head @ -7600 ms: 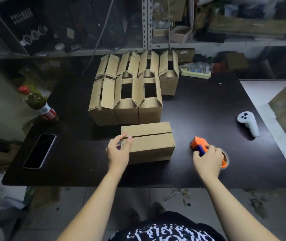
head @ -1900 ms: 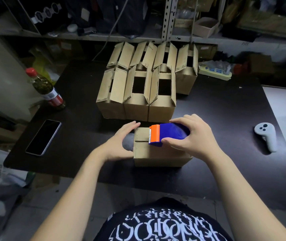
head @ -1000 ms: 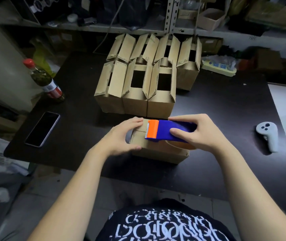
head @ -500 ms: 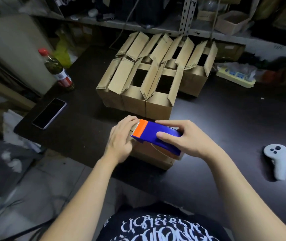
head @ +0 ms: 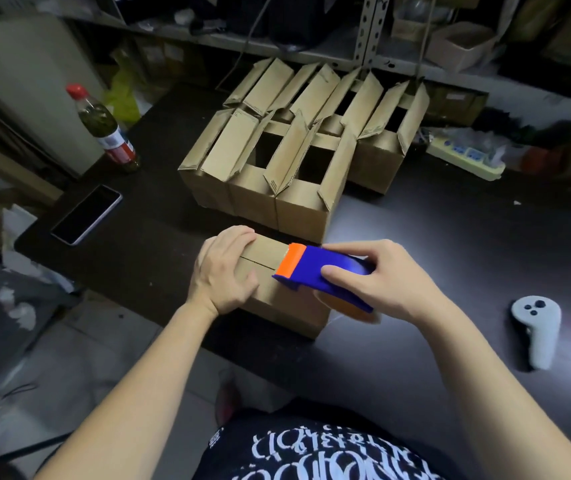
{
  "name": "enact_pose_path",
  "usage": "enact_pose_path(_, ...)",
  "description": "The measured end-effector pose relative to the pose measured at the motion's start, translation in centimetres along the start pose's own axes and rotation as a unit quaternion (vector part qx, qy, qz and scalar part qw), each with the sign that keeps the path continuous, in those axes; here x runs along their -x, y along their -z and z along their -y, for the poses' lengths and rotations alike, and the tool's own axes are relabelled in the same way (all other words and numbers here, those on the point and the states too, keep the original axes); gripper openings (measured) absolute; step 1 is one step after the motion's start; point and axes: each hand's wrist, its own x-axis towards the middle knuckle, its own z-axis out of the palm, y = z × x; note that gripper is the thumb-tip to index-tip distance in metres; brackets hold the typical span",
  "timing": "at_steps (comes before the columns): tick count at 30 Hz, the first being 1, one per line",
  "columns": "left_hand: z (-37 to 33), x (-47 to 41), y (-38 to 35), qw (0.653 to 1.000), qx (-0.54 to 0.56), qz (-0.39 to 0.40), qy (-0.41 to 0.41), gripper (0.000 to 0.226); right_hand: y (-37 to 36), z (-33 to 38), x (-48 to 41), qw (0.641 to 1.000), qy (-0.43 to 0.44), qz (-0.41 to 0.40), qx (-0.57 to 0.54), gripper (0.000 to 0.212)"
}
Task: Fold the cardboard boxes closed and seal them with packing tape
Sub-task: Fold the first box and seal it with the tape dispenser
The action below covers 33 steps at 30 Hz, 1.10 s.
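A small closed cardboard box (head: 279,299) lies near the front edge of the dark table (head: 450,244), its top flaps folded shut with a seam running along the middle. My left hand (head: 223,271) clasps the box's left end, fingers curled over the top. My right hand (head: 381,282) grips a blue and orange tape dispenser (head: 315,270) resting on the box top, its orange edge pointing left along the seam. Behind stand several cardboard boxes with open flaps (head: 298,147) in two rows.
A phone (head: 86,213) lies at the table's left edge, with a red-capped bottle (head: 104,128) beyond it. A white controller (head: 535,327) rests at the right. A power strip (head: 466,157) sits at the back right. Cluttered shelves run behind the table.
The dispenser has slid to the right along the box top, away from my left hand. My left hand stays on the box's left end. The view has tilted and shifted.
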Motion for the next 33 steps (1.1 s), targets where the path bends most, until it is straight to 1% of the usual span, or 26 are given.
enact_pose_path(2,-0.2,0.1,0.1,1.0,-0.004,0.008,-0.003,0.067,0.2,-0.9,1.0,0.999,-0.012,0.01,-0.028,0.038)
enact_pose_path(4,0.0,0.2,0.1,1.0,-0.011,0.011,-0.013,0.068,0.2,-1.5,1.6,0.999,-0.009,0.01,-0.033,0.038)
enact_pose_path(8,0.2,-0.1,-0.1,1.0,-0.004,0.016,-0.011,0.072,1.2,-3.1,2.7,0.999,-0.017,-0.004,-0.038,0.028)
enact_pose_path(10,0.3,-0.1,-0.3,1.0,0.005,0.013,-0.003,0.068,1.5,-4.2,4.0,0.998,-0.023,-0.012,-0.051,0.026)
enact_pose_path(14,0.2,-0.1,-0.3,0.999,0.054,0.003,0.008,0.057,1.4,-5.8,5.9,0.996,-0.03,-0.009,-0.087,0.029)
enact_pose_path(20,0.1,0.1,-0.2,0.997,0.069,0.007,0.02,0.056,0.5,-6.9,6.8,0.988,-0.04,-0.028,-0.15,0.033)
enact_pose_path(25,0.3,-0.2,-0.3,0.997,0.077,0.008,0.025,0.052,1.8,-6.2,6.3,0.994,-0.03,-0.059,-0.091,0.033)
enact_pose_path(27,0.4,-0.2,-0.4,0.996,0.081,0.006,0.025,0.05,2.3,-6.8,6.5,0.993,-0.041,-0.053,-0.1,0.033)
enact_pose_path(30,0.4,-0.2,-0.4,0.996,0.084,0.003,0.021,0.048,2.6,-8.1,7.5,0.987,-0.059,-0.039,-0.148,0.032)
enact_pose_path(33,0.5,-0.3,-0.5,0.996,0.082,0.007,0.019,0.047,1.5,-9.8,8.3,0.988,-0.053,-0.027,-0.143,0.037)
